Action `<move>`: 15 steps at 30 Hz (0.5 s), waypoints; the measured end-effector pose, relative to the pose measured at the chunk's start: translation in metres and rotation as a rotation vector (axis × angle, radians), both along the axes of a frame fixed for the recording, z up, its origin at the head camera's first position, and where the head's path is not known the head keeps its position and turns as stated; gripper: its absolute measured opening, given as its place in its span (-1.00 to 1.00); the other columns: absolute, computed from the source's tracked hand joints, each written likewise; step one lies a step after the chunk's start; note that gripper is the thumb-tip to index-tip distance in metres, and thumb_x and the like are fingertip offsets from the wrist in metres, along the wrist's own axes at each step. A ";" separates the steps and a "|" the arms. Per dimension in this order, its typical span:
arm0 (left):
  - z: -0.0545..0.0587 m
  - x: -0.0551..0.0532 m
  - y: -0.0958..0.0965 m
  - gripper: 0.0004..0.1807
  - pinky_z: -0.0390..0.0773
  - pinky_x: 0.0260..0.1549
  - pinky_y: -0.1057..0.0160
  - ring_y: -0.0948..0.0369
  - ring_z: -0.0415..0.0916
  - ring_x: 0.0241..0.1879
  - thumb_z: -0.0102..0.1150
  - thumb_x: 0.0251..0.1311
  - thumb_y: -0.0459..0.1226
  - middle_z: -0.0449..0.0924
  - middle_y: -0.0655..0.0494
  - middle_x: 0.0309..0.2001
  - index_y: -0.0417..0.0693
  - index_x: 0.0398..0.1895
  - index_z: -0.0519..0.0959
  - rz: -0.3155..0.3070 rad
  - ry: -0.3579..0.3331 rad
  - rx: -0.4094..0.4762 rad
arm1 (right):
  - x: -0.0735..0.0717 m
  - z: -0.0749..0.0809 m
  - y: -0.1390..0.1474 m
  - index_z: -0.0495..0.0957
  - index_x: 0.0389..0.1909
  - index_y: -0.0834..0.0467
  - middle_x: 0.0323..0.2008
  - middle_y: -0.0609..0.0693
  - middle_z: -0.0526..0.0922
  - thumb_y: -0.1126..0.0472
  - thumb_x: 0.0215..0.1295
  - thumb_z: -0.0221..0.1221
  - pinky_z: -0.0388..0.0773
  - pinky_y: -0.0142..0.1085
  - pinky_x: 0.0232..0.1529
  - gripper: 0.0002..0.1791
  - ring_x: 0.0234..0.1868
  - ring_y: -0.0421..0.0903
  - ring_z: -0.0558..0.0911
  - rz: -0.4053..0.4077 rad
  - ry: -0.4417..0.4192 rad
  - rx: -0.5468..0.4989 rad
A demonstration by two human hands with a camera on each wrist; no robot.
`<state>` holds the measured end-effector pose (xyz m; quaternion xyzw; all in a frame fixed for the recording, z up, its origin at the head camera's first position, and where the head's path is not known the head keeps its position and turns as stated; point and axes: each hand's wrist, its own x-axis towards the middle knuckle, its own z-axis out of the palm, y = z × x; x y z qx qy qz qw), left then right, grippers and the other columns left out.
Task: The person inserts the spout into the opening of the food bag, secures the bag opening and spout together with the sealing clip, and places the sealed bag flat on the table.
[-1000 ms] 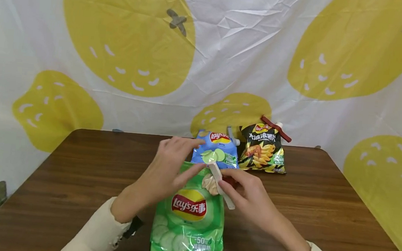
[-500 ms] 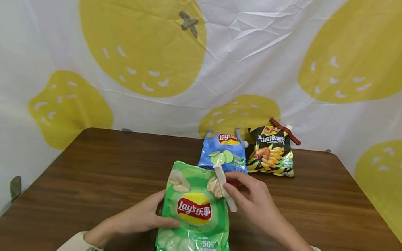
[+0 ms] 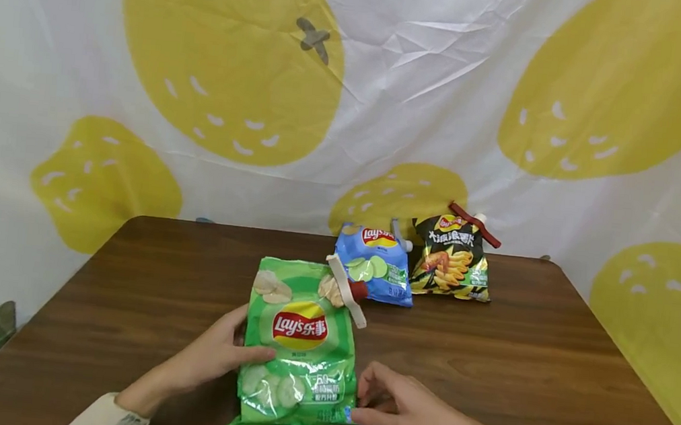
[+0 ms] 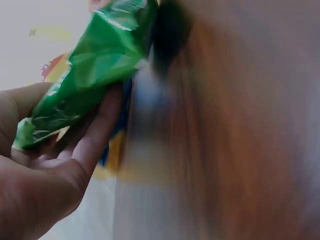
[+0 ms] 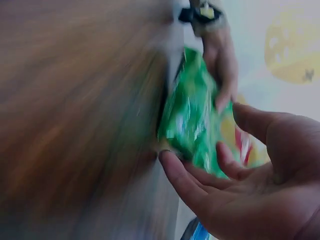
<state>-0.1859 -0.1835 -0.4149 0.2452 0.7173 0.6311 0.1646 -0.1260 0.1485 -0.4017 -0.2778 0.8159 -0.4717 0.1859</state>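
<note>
A green bag of Lay's potato chips point(image 3: 296, 371) leans back over the table in the head view. Across its upper right corner sits a white bag clip point(image 3: 342, 281) with a red cap point(image 3: 359, 290). My left hand point(image 3: 209, 353) grips the bag's left edge, thumb on the front and fingers behind; the left wrist view shows the green bag point(image 4: 100, 57) between thumb and fingers. My right hand point(image 3: 414, 411) is by the lower right edge, fingers loosely bent. In the right wrist view, that right hand point(image 5: 250, 185) has its thumb and fingers spread beside the bag.
Behind stand a blue chip bag point(image 3: 378, 270) with a grey clip point(image 3: 396, 231) and a black chip bag point(image 3: 448, 262) with a dark red clip point(image 3: 476, 224). The brown wooden table point(image 3: 177, 272) ends at a lemon-print cloth point(image 3: 410, 110).
My left hand has come down from the bag's top to its left edge. My right hand has let go of the white clip and dropped to the lower right edge. The bag has shifted left.
</note>
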 end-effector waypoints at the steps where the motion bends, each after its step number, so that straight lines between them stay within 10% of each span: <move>1: 0.000 -0.006 -0.004 -0.22 0.65 -0.12 0.09 -0.01 0.63 -0.02 0.30 0.26 -0.33 0.51 -0.29 0.14 -0.24 0.46 0.11 0.033 0.005 -0.005 | -0.003 0.001 -0.008 0.44 -0.03 0.10 -0.07 -0.04 0.61 0.05 0.41 0.20 0.60 -0.33 -0.06 -0.73 -0.01 -0.17 0.63 0.019 -0.007 -0.012; 15: 0.008 -0.095 -0.052 -0.29 0.68 -0.25 0.12 0.11 0.70 -0.22 0.19 0.38 -0.24 0.59 -0.34 0.06 -0.14 0.48 0.11 0.359 0.014 -0.057 | -0.089 0.014 -0.091 0.38 0.31 0.26 0.00 0.09 0.61 0.19 0.31 0.29 0.59 -0.19 -0.05 -0.41 -0.06 -0.05 0.64 -0.092 0.271 0.001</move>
